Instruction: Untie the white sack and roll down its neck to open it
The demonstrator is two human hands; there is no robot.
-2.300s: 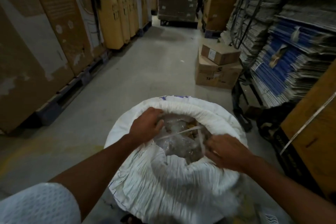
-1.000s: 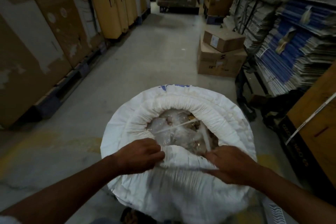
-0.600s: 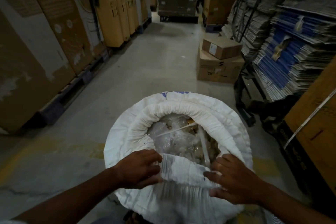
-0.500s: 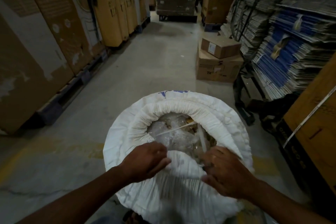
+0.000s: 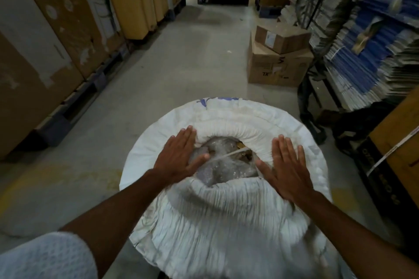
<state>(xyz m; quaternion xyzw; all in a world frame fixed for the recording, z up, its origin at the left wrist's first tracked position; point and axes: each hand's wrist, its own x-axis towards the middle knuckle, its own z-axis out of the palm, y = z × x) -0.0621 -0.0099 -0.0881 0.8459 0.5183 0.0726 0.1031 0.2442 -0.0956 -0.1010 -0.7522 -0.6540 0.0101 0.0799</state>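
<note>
- Concrete floor (image 5: 172,79) runs down a warehouse aisle between stacked cardboard cartons (image 5: 56,29) and two brown boxes (image 5: 280,56).
- White sack (image 5: 226,222) stands on it, neck rolled (clear plastic inside).
- Left hand (image 5: 179,156) and right hand (image 5: 286,167) lie flat on the rolled rim, fingers spread, gripping nothing.
</note>
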